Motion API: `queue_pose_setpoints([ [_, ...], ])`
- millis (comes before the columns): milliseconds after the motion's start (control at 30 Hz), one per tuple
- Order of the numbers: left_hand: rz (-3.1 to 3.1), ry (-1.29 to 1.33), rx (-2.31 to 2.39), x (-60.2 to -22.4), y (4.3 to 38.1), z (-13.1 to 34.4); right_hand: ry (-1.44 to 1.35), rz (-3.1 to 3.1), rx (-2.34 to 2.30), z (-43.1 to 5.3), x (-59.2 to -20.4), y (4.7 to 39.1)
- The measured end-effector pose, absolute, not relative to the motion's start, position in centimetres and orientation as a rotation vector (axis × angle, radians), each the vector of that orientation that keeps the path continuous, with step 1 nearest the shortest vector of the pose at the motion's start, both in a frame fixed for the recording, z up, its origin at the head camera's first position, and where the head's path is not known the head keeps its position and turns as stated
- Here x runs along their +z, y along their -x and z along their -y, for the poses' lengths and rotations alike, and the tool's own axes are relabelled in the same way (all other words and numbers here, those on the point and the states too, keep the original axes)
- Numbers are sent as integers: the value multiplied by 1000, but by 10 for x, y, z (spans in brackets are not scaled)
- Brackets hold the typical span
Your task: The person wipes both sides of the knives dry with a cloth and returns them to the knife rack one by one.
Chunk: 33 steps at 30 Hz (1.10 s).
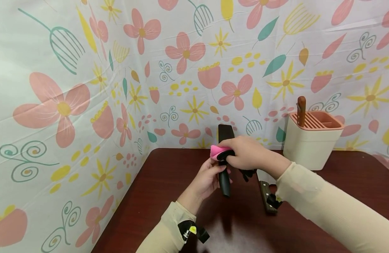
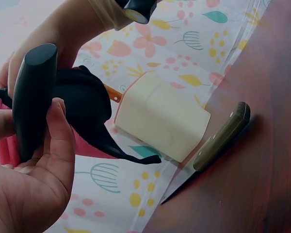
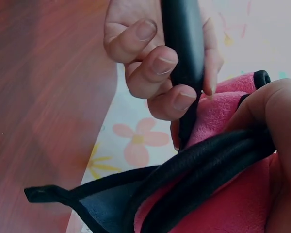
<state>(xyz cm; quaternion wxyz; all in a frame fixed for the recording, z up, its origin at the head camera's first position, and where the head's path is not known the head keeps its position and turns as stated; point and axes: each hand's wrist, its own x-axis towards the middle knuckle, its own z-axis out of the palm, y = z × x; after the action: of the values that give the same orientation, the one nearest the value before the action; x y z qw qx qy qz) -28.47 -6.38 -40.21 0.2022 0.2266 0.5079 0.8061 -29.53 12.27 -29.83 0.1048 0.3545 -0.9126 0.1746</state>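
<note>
My left hand [image 1: 203, 180] grips the black handle [image 1: 224, 184] of a kitchen knife, its dark broad blade [image 1: 226, 132] pointing up and away. In the right wrist view, several of the left fingers [image 3: 162, 65] curl round that handle. My right hand [image 1: 249, 153] holds a folded pink cloth [image 1: 216, 151] with black edging against the knife just above the handle. The cloth [image 3: 216, 114] hides the lower part of the blade, and a dark flap of it hangs down in the left wrist view.
A cleaver with a brown riveted handle [image 1: 268, 196] lies on the dark red table [image 1: 169, 196], partly behind the right arm. At the back right stands a cream knife block [image 1: 308, 147] with a pink slotted top, holding a wooden-handled knife [image 1: 301, 110]. Flowered sheeting [image 1: 182, 88] hangs behind.
</note>
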Motion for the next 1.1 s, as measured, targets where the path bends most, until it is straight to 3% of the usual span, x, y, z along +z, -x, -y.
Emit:
queue_pose_setpoints([
  [700,-1409,-655,2238,-404,288,68,-1182,2852,876,-135,-284,303],
  [1100,-1419,-665,2234,-402,289,68,-1131,2839,626,-149,-217,313],
])
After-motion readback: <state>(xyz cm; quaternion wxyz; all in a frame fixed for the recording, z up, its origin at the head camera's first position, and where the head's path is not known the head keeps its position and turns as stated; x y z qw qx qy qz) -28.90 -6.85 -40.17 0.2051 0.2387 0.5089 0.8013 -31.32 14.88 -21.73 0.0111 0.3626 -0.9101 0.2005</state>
